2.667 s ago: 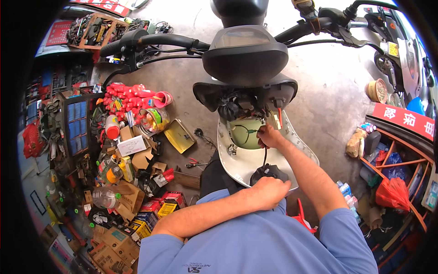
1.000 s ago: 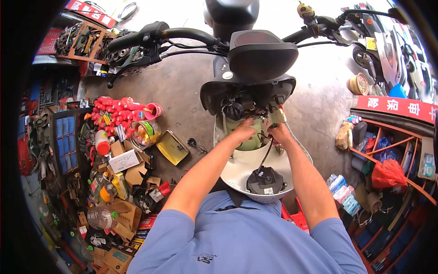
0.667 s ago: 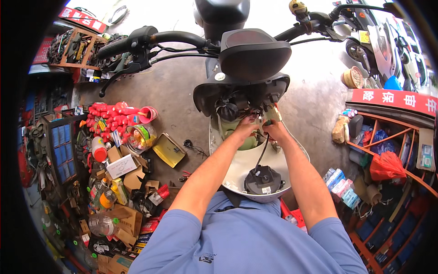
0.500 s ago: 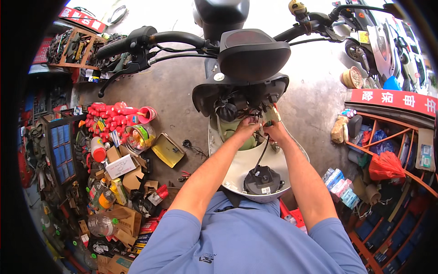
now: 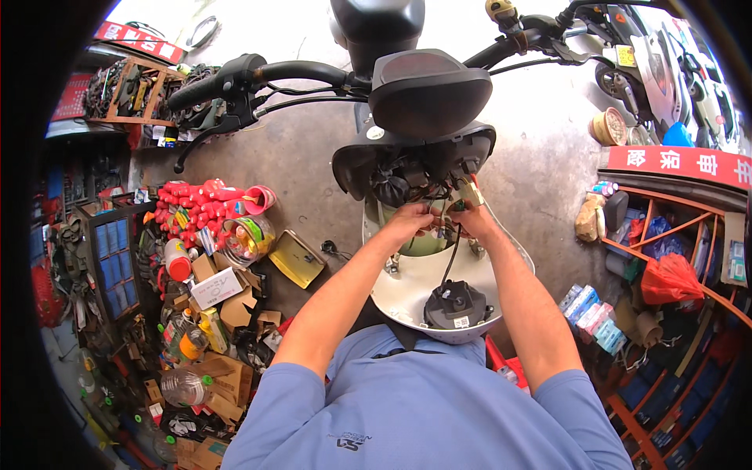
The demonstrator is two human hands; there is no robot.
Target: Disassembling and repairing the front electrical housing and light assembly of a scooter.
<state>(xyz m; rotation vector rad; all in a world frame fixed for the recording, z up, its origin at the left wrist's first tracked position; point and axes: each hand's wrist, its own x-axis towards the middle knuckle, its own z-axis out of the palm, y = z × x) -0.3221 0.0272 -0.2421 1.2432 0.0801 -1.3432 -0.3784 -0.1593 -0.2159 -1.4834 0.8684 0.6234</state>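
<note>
Both hands work close together among thin wires (image 5: pixel 440 205) under the opened front of a scooter. My left hand (image 5: pixel 409 222) is closed, its fingertips pinching a wire. My right hand (image 5: pixel 473 219) is closed too, on the wiring beside it; a small dark green piece shows at its fingertips, too small to name. A black cable (image 5: pixel 452 258) runs from between the hands down to a round black lamp-like unit (image 5: pixel 457 307) lying in the cream body panel (image 5: pixel 399 294). Above them sits the black front housing (image 5: pixel 356 168) with a black-wrapped bundle (image 5: pixel 389 188). The exact wire ends are hidden by my fingers.
Handlebars (image 5: pixel 305 72) and a black display pod (image 5: pixel 429 90) overhang my hands. At left lie red bottles (image 5: pixel 192 207), a yellow tray (image 5: pixel 298 258) and cardboard boxes (image 5: pixel 218 288). Small boxes (image 5: pixel 591 317), a red bag (image 5: pixel 671 274) and an orange-framed rack (image 5: pixel 677 235) stand at right.
The view has shifted slightly. My hands remain at the wires; my right hand's fingers have turned and closed in, so the dark green piece shows less. The black unit stays in the panel.
</note>
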